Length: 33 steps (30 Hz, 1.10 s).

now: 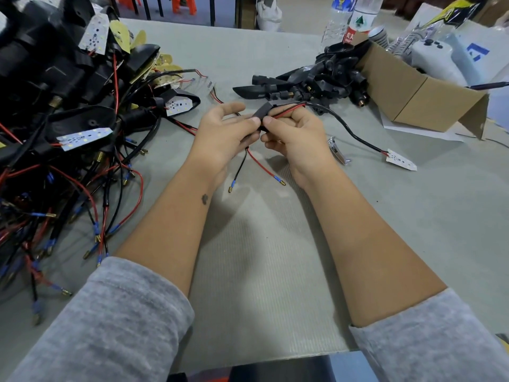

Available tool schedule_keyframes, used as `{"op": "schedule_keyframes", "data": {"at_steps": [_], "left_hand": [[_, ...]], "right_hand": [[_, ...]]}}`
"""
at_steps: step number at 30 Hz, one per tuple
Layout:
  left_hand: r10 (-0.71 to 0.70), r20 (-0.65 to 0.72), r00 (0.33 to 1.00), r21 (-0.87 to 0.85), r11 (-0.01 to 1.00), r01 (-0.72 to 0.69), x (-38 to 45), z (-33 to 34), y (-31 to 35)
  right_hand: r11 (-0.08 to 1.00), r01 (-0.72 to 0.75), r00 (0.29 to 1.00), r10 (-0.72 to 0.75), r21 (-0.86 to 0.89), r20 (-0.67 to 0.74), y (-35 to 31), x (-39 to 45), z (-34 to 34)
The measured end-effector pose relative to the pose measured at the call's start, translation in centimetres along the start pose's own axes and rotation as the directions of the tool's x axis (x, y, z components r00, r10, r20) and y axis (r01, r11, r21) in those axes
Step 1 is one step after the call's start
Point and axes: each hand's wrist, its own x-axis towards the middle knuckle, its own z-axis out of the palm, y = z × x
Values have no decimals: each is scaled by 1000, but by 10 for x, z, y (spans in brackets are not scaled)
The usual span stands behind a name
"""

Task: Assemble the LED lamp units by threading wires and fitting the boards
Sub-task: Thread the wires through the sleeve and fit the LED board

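A black lamp housing (263,111) is held above the middle of the table, pinched by my left hand (224,133) from the left. My right hand (296,132) grips its other side together with a red and black wire pair (287,111). That cable (347,128) curves right across the table to a small white LED board (400,162) lying flat. Below my hands two wire ends hang down, a black one (238,172) and a red one (264,168), each tipped with a brass connector.
A big tangle of finished lamp units with boards and wires (68,119) fills the left side. Empty black housings (316,78) are heaped at the back right beside a cardboard box (413,97). A metal clip (337,150) lies right of my hands. Water bottles (349,20) stand behind.
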Motion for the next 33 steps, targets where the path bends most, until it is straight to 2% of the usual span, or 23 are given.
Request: {"op": "schedule_keyframes", "data": {"at_steps": [7, 11, 14, 18, 25, 30, 33], "left_hand": [[-23, 20, 1000, -234, 972, 27, 2, -3, 2], [-35, 30, 999, -386, 922, 44, 5, -7, 2], [-21, 72, 997, -355, 934, 45, 5, -9, 1], [-15, 126, 992, -294, 954, 52, 3, -7, 1], [-72, 167, 983, -111, 990, 91, 3, -7, 1], [-36, 115, 993, -85, 995, 46, 3, -7, 1], [-15, 77, 997, -110, 994, 24, 3, -5, 0]], "right_hand": [[975, -112, 993, 115, 194, -3, -7, 2, -2], [967, -115, 992, 122, 227, -20, -7, 2, -1], [958, -95, 992, 113, 272, -52, -6, 3, -1], [936, -110, 993, 115, 334, 3, -6, 3, -3], [962, -106, 994, 94, 252, 60, -6, 1, -2], [976, -126, 991, 119, 175, 53, -4, 2, -1], [962, -160, 987, 155, 221, 38, -5, 4, 0]]}}
